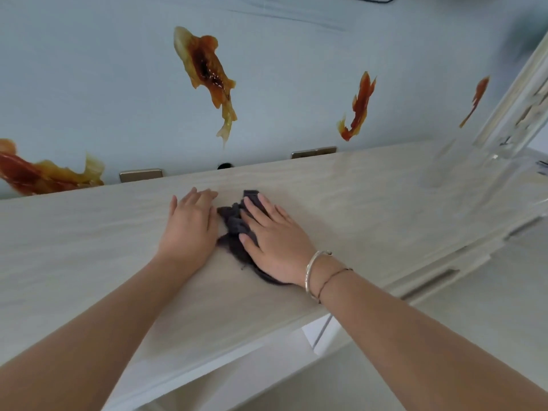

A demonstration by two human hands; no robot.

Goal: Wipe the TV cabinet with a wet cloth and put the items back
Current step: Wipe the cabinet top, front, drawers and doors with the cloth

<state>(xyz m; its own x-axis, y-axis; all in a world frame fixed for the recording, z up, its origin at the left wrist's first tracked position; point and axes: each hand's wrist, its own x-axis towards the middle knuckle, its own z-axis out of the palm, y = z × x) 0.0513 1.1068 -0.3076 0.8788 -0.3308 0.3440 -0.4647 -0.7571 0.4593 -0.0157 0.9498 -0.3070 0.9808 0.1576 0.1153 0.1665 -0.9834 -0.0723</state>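
Bare surface [355, 203] runs open left and right of the hands; wall [118, 84] closes the far edge, clear glass vase [439, 167] stands at far right.

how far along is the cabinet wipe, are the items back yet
Done: the cabinet top in view is bare of items, so it looks cleared for wiping. In hand: the right hand presses the dark cloth flat on the top, while the left hand rests flat beside it. Left: no items are back on the top, and how much is already wiped cannot be told.
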